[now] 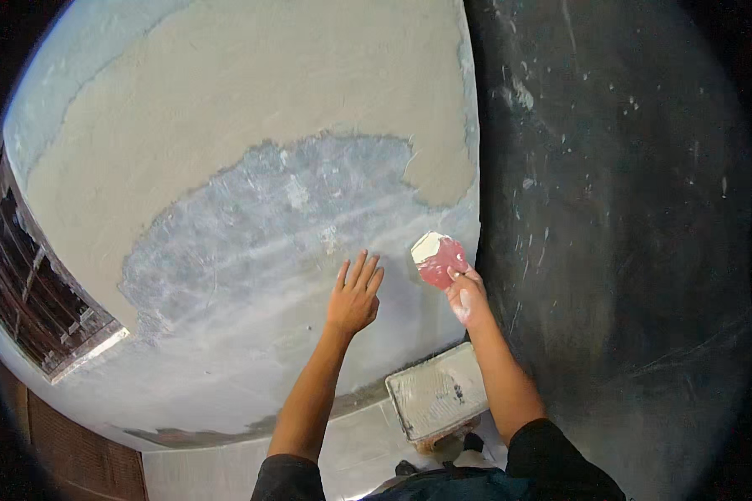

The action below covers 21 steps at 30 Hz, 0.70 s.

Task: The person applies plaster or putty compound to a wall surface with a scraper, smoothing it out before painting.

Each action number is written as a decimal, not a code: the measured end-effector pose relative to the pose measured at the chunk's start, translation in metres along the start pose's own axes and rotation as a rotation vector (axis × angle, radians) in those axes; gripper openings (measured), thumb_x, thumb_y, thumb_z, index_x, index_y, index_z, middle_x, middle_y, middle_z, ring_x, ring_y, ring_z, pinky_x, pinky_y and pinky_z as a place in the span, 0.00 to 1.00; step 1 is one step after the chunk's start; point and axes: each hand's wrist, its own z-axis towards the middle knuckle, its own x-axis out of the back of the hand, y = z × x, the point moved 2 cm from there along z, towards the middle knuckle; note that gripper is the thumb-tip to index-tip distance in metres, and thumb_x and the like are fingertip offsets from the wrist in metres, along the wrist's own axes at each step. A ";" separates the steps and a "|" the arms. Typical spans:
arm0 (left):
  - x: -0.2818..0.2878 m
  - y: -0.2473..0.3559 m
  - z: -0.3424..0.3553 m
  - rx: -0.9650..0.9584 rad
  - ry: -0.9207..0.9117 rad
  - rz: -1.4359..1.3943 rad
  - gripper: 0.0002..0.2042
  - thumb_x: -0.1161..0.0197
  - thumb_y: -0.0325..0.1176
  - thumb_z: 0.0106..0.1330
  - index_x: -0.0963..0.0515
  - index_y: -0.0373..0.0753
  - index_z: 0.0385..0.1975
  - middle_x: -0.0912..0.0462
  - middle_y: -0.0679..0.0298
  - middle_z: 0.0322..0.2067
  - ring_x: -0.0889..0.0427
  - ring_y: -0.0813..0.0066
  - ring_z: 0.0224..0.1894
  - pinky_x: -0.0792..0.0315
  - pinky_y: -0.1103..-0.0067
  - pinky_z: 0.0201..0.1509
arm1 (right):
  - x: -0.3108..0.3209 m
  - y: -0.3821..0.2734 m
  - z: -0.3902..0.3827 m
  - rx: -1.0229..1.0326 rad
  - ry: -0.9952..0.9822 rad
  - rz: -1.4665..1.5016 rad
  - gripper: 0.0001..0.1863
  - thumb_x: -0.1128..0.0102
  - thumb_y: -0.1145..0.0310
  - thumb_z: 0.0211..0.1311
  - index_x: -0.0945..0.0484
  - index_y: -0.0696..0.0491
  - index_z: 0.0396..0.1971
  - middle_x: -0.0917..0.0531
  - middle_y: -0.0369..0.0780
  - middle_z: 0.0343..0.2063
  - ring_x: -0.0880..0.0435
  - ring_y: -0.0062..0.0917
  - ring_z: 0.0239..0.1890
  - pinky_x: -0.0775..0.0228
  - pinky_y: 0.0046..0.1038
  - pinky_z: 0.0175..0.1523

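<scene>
In the head view, a pale blue-grey wall (251,292) fills the left and middle, with a broad beige coat of smooth filler (251,83) arching over a mottled, uncoated patch. At the far left is a dark brown barred window (38,280), with a brown woven-looking panel (83,447) below it. A dark grey, white-flecked surface (610,209) takes up the right. A cream-smeared rectangular tray (426,388) sits low, between the wall's foot and the person's dark shoes, partly behind the right forearm.

The flat, pinkish-red spreader (444,265) is in front of the wall near its right edge, below the beige coat's lower right lobe. Thick cream paste covers its upper left edge. The right hand (466,294) pinches its lower end; whitish smears mark that hand. The left hand (358,292) is empty, fingers extended and slightly spread, near the wall; whether it touches, I cannot tell.

Counted: one spreader, one tray, one window, two hands.
</scene>
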 end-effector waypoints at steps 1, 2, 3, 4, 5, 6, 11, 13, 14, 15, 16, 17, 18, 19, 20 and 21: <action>0.008 -0.004 0.002 0.000 0.008 -0.013 0.27 0.42 0.32 0.51 0.32 0.42 0.56 0.40 0.62 0.66 0.50 0.63 0.71 0.53 0.61 0.71 | -0.016 -0.006 -0.007 0.078 0.003 -0.056 0.17 0.47 0.79 0.61 0.29 0.57 0.51 0.22 0.40 0.49 0.24 0.27 0.52 0.35 0.33 0.60; 0.013 -0.009 0.005 -0.010 0.022 -0.016 0.27 0.42 0.32 0.51 0.32 0.42 0.56 0.40 0.62 0.66 0.50 0.63 0.71 0.53 0.61 0.71 | -0.029 -0.009 -0.011 0.154 0.004 -0.110 0.18 0.47 0.78 0.62 0.29 0.59 0.52 0.22 0.40 0.49 0.24 0.26 0.52 0.35 0.32 0.60; 0.019 -0.014 0.007 -0.018 0.060 -0.004 0.27 0.42 0.32 0.51 0.31 0.42 0.56 0.40 0.63 0.66 0.50 0.63 0.71 0.53 0.61 0.71 | -0.037 -0.011 -0.013 0.170 0.002 -0.112 0.18 0.47 0.78 0.62 0.29 0.59 0.52 0.22 0.40 0.49 0.24 0.26 0.52 0.35 0.32 0.60; 0.024 -0.015 0.007 -0.029 0.100 0.008 0.27 0.42 0.32 0.51 0.31 0.42 0.56 0.40 0.63 0.65 0.50 0.64 0.71 0.52 0.61 0.71 | -0.040 -0.009 -0.016 0.214 0.007 -0.160 0.18 0.48 0.78 0.62 0.30 0.60 0.53 0.22 0.40 0.49 0.24 0.25 0.51 0.36 0.31 0.60; 0.030 -0.015 0.006 -0.030 0.132 -0.085 0.23 0.45 0.28 0.53 0.29 0.40 0.52 0.38 0.63 0.64 0.47 0.62 0.70 0.52 0.60 0.71 | -0.042 -0.008 -0.019 0.257 0.011 -0.206 0.19 0.48 0.78 0.63 0.31 0.61 0.54 0.22 0.40 0.49 0.24 0.25 0.51 0.36 0.30 0.60; 0.034 -0.016 0.006 -0.040 0.145 -0.081 0.23 0.45 0.28 0.53 0.29 0.40 0.52 0.38 0.63 0.64 0.47 0.62 0.70 0.52 0.60 0.71 | -0.044 -0.006 -0.022 0.273 0.007 -0.204 0.19 0.48 0.78 0.63 0.31 0.61 0.54 0.22 0.40 0.49 0.24 0.25 0.51 0.36 0.30 0.60; 0.041 -0.024 0.005 -0.081 0.167 0.069 0.26 0.43 0.32 0.51 0.31 0.43 0.55 0.39 0.64 0.65 0.48 0.64 0.71 0.53 0.61 0.71 | -0.049 -0.002 -0.024 0.436 -0.004 -0.308 0.20 0.48 0.78 0.62 0.31 0.62 0.55 0.22 0.41 0.49 0.23 0.24 0.51 0.35 0.30 0.59; 0.045 -0.031 0.005 -0.078 0.187 0.081 0.26 0.43 0.31 0.51 0.31 0.43 0.55 0.39 0.64 0.65 0.49 0.64 0.71 0.53 0.61 0.71 | -0.057 -0.003 -0.025 0.481 0.028 -0.386 0.19 0.49 0.78 0.63 0.30 0.63 0.54 0.21 0.41 0.47 0.23 0.23 0.48 0.35 0.26 0.57; 0.045 -0.035 0.003 -0.077 0.196 0.086 0.25 0.43 0.31 0.51 0.30 0.44 0.55 0.39 0.64 0.66 0.49 0.65 0.71 0.53 0.61 0.71 | -0.061 -0.001 -0.027 0.519 0.070 -0.463 0.17 0.49 0.77 0.63 0.29 0.64 0.52 0.20 0.40 0.45 0.22 0.21 0.46 0.34 0.23 0.55; 0.044 -0.038 0.002 -0.077 0.207 0.092 0.25 0.43 0.31 0.51 0.30 0.44 0.55 0.39 0.64 0.66 0.49 0.65 0.71 0.53 0.61 0.71 | -0.065 0.002 -0.028 0.528 0.062 -0.462 0.17 0.49 0.77 0.63 0.29 0.64 0.52 0.20 0.40 0.45 0.22 0.21 0.46 0.34 0.23 0.55; 0.048 -0.043 0.005 -0.076 0.223 0.094 0.25 0.44 0.31 0.51 0.30 0.44 0.54 0.39 0.64 0.66 0.48 0.65 0.71 0.53 0.61 0.71 | -0.074 -0.003 -0.028 0.633 0.107 -0.588 0.17 0.49 0.77 0.63 0.27 0.64 0.52 0.19 0.41 0.43 0.21 0.22 0.44 0.33 0.24 0.53; 0.051 -0.047 0.009 -0.075 0.239 0.095 0.25 0.44 0.31 0.52 0.30 0.44 0.54 0.39 0.64 0.66 0.48 0.65 0.71 0.53 0.61 0.71 | -0.083 -0.006 -0.028 0.738 0.154 -0.714 0.17 0.49 0.76 0.63 0.26 0.64 0.51 0.17 0.43 0.41 0.20 0.22 0.42 0.31 0.24 0.51; 0.054 -0.050 0.013 -0.076 0.251 0.098 0.25 0.44 0.31 0.52 0.30 0.44 0.54 0.39 0.64 0.66 0.48 0.65 0.71 0.53 0.61 0.71 | -0.090 -0.007 -0.025 0.749 0.149 -0.713 0.17 0.49 0.76 0.63 0.26 0.64 0.51 0.17 0.43 0.41 0.20 0.22 0.42 0.31 0.24 0.51; 0.053 -0.053 0.013 -0.076 0.281 0.117 0.25 0.44 0.31 0.52 0.30 0.43 0.54 0.39 0.64 0.66 0.48 0.64 0.71 0.53 0.61 0.71 | -0.094 -0.003 -0.025 0.777 0.207 -0.796 0.16 0.49 0.76 0.63 0.25 0.63 0.50 0.17 0.45 0.40 0.19 0.24 0.42 0.30 0.25 0.50; 0.051 -0.056 0.013 -0.076 0.311 0.135 0.25 0.44 0.31 0.52 0.29 0.43 0.54 0.39 0.64 0.65 0.47 0.64 0.70 0.53 0.61 0.71 | -0.098 0.002 -0.025 0.804 0.268 -0.878 0.16 0.48 0.76 0.62 0.25 0.62 0.49 0.16 0.47 0.39 0.18 0.26 0.41 0.30 0.26 0.49; 0.049 -0.058 0.012 -0.080 0.320 0.140 0.25 0.44 0.31 0.52 0.29 0.43 0.54 0.39 0.64 0.65 0.47 0.64 0.70 0.53 0.61 0.71 | -0.103 0.007 -0.027 0.888 0.297 -0.971 0.15 0.49 0.76 0.62 0.23 0.61 0.48 0.17 0.51 0.40 0.16 0.34 0.43 0.29 0.28 0.49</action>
